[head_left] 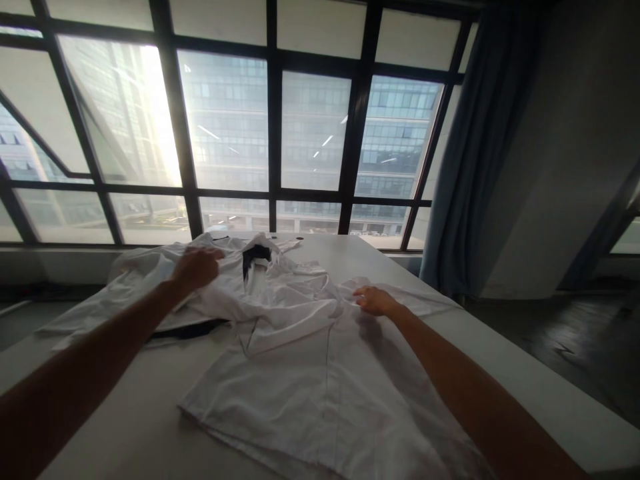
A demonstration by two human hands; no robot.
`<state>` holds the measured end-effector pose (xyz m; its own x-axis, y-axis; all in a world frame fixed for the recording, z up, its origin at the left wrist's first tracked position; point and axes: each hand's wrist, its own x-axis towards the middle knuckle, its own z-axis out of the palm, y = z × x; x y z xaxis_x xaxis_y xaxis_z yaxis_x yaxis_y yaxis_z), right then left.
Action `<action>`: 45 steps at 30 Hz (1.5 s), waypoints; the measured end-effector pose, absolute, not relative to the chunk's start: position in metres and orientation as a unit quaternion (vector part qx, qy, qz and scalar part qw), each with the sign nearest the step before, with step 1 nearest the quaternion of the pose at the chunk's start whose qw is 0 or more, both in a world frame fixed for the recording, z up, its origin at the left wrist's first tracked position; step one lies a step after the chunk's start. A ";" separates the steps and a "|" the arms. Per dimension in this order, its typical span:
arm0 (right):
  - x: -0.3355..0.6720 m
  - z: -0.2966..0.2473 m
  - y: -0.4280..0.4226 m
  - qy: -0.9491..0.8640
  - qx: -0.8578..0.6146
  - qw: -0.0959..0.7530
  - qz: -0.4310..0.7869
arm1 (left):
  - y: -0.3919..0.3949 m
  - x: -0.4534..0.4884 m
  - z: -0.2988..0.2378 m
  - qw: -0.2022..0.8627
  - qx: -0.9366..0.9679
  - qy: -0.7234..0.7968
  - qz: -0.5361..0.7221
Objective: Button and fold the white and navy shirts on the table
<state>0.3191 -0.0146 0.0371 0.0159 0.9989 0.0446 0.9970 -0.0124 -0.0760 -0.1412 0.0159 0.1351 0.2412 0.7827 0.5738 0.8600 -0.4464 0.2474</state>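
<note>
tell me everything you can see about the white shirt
The shirt is thin white cloth, creased, lying on the white table. Its lower part is spread flat toward the camera. The upper part is bunched, with a dark patch at the collar. The left hand grips the bunched cloth, and the right hand rests on it.

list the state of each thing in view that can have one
white shirt, near half flat on table, far half rumpled
left hand, curled on rumpled cloth, grip unclear
right hand, open, fingers resting on shirt
curtain, pulled aside right of window
</note>
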 end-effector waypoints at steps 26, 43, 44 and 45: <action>0.256 -0.009 -0.030 -0.743 -0.665 0.058 0.043 | -0.095 -0.029 0.077 0.085 -0.897 -0.432 -0.029; 0.256 0.028 0.008 -0.759 -0.641 -0.014 0.117 | -0.150 -0.021 0.042 0.069 -0.986 -0.116 -0.101; 0.259 0.035 0.008 -0.767 -0.628 -0.024 0.127 | -0.150 -0.016 0.043 0.044 -0.987 -0.124 -0.092; 0.261 0.042 0.009 -0.769 -0.624 -0.037 0.133 | -0.146 -0.012 0.045 0.013 -0.987 -0.141 -0.080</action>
